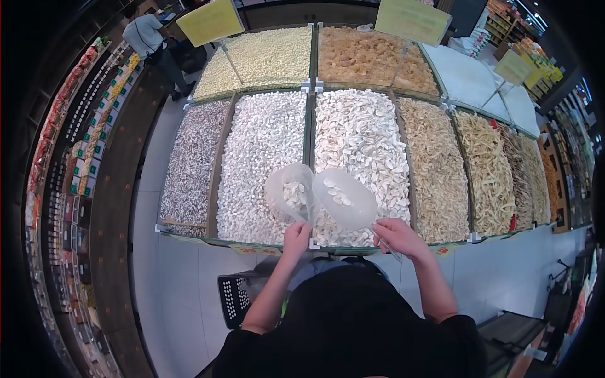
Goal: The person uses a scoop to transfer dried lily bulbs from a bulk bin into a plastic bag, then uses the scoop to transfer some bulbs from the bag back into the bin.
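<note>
My left hand (297,238) is closed on the gathered edge of a clear plastic bag (276,194), with some flat white slices inside. The bag hangs over a bin of small white pieces (265,132). In my right hand (398,237) is the handle of a translucent scoop (358,206), its bowl tilted toward the bag and carrying a few of the same slices. Scoop and bag mouth lie side by side in this view. Under the scoop is the bin of flat white slices (362,126).
More bins surround these: dark speckled grains (194,157), beige pieces (435,164), yellowish strips (485,170) and amber lumps (372,57). Yellow signs (211,22) stand above them. A black basket (234,299) is below the counter. A person (148,44) stands by the left shelves.
</note>
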The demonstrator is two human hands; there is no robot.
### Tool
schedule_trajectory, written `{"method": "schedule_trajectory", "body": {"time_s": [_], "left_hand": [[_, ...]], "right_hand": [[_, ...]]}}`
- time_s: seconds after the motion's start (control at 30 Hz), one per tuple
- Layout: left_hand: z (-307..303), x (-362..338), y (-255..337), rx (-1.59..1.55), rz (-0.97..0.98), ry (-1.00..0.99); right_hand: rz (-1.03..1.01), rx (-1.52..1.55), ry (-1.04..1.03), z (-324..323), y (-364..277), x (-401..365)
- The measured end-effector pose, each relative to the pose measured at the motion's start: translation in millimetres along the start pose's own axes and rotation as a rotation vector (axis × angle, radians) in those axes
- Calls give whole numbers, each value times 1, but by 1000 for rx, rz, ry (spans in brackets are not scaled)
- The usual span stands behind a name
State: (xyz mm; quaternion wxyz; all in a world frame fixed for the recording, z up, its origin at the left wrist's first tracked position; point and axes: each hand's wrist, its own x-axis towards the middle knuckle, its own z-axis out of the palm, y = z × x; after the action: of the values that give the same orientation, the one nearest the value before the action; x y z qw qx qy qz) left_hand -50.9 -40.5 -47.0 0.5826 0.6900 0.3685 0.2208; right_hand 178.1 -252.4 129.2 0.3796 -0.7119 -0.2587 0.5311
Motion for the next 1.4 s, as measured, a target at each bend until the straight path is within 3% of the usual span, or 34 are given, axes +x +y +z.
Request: {"method": "schedule_trajectory", "body": {"time_s": [0.17,0.27,0.37,0.57,0.77,0.87,0.97,1.07,1.3,1.4], "left_hand": [[-1,-3,4,-7,7,15],[-2,-9,18,-23,-18,38],[-3,-9,20,-9,-29,45],[4,-9,12,59,-1,72],[9,-3,12,16,-2,85],[9,-3,14,-50,-34,76],[7,-6,22,-57,-44,76],[7,-10,26,-54,-26,87],[7,-14,37,-61,-74,73],[7,-10,15,-36,-66,66]], "right_hand": [[-107,-236,-47,38,-38,37],[-482,-775,238,63,-20,70],[-287,-839,257,82,-54,52],[-298,-919,305,88,-51,45],[-370,-826,391,74,-56,13],[-349,-624,431,50,-40,-6],[-338,-266,485,24,17,-5],[-95,9,438,1,76,-1],[-1,114,395,-13,144,18],[-6,96,355,-14,151,47]]}}
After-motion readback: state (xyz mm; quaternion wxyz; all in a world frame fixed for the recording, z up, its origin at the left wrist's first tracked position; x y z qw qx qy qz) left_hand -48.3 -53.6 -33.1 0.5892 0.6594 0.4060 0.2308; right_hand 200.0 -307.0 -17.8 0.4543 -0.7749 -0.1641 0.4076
